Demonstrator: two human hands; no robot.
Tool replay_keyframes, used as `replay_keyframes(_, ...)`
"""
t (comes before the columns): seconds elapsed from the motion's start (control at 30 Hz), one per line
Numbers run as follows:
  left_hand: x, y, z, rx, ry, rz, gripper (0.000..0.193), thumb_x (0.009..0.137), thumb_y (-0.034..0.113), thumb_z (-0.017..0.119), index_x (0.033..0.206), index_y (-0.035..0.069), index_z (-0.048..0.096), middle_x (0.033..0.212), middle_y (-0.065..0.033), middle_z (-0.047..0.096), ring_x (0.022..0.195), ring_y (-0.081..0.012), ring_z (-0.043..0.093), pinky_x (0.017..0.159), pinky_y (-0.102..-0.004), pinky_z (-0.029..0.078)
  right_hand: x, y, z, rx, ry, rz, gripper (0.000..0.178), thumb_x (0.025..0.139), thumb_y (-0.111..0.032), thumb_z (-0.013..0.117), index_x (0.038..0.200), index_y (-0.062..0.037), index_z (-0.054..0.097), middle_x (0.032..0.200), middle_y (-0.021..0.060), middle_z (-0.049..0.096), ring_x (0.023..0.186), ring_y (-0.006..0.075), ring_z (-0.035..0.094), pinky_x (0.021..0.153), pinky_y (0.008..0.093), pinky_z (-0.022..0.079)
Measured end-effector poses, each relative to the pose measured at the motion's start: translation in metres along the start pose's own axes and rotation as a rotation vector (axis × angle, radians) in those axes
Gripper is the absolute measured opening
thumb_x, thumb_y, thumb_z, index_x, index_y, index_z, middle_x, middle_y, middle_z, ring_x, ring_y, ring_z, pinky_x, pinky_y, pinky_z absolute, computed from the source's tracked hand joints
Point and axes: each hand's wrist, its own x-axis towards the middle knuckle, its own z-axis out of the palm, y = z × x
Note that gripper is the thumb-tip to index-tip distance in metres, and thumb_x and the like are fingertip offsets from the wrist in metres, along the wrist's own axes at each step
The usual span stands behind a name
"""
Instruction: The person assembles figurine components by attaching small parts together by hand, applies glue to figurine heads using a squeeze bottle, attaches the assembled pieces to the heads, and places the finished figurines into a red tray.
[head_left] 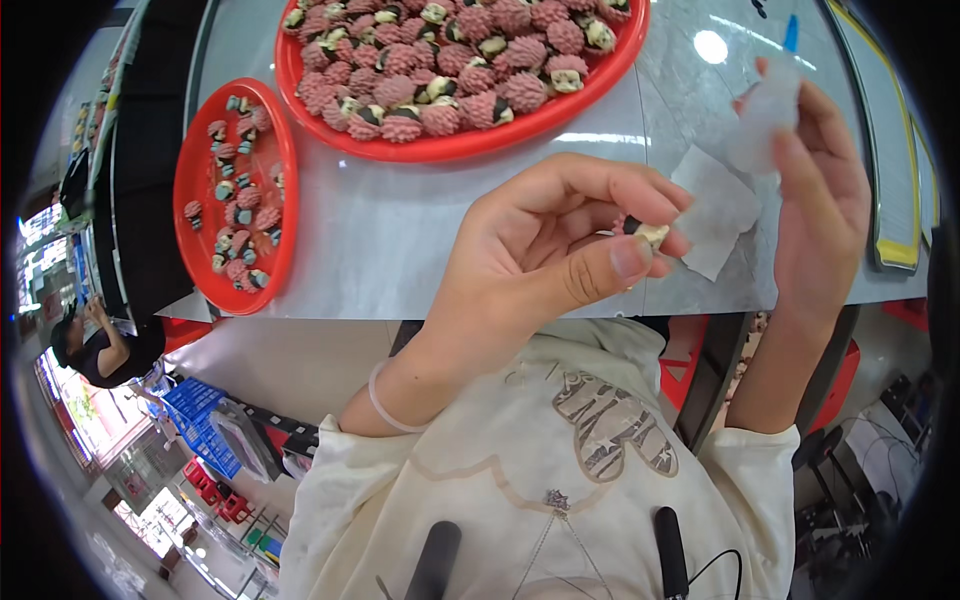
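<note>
My left hand (520, 245) is closed in a pinch round a small figurine (650, 234) with a pink ridged part, a black band and a cream front. Fingers cover much of the figurine. To the right, my raised right hand (825, 190) grips a translucent white squeeze bottle (768, 125) with a blue tip (791, 35) pointing up and away. The bottle is apart from the figurine. Between and below the two hands, a creased piece of white paper (718, 208) lies on the grey table (400, 240).
A large red tray (400, 153) heaped with similar pink figurines stands at the far side. Left of it, a smaller red tray (289, 180) holds several figurines with pale blue parts. Another person (110, 345) is at the far left. Yellow edging (897, 253) runs along the right.
</note>
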Motion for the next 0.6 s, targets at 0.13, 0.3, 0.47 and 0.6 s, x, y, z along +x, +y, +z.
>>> replay_keyframes(0.13,-0.002,-0.012,-0.007,-0.012,-0.022,-0.033,0.026,0.080,0.014,0.055,0.100,-0.001,0.046,0.099,-0.0174,0.051,0.084,-0.0217,0.056,0.071,-0.0269,0.047,-0.016,-0.005,-0.019,0.263,-0.099,0.136,0.045,0.081,-0.023,0.053,0.115,0.0038,0.042,0.101,0.0108,0.050,0.083,0.0128,0.048,0.073,0.0231,0.037)
replay_keyframes(0.3,0.001,-0.015,-0.002,-0.032,0.045,-0.034,0.031,0.080,0.019,0.057,0.101,-0.002,0.047,0.097,-0.0160,0.052,0.084,-0.0193,0.056,0.070,-0.0262,0.047,-0.035,-0.017,-0.040,0.080,-0.099,0.176,0.052,0.079,-0.033,0.057,0.113,0.0042,0.043,0.102,0.0112,0.047,0.081,0.0120,0.047,0.068,0.0182,0.036)
replay_keyframes(0.47,0.002,-0.021,-0.004,0.021,-0.004,0.047,0.036,0.076,0.021,0.062,0.100,-0.003,0.048,0.096,-0.0165,0.053,0.080,-0.0194,0.058,0.066,-0.0237,0.048,-0.035,-0.013,-0.053,0.058,-0.181,0.049,0.052,0.075,-0.035,0.062,0.106,0.0033,0.045,0.103,0.0147,0.042,0.090,0.0176,0.044,0.077,0.0220,0.035)
replay_keyframes(0.6,0.004,-0.021,-0.002,0.018,0.018,0.032,0.037,0.075,0.021,0.063,0.099,-0.002,0.048,0.095,-0.0170,0.054,0.078,-0.0195,0.059,0.063,-0.0225,0.049,-0.036,-0.016,-0.049,0.062,-0.205,0.050,0.050,0.077,-0.035,0.058,0.105,0.0035,0.044,0.100,0.0161,0.042,0.096,0.0212,0.041,0.082,0.0254,0.034)
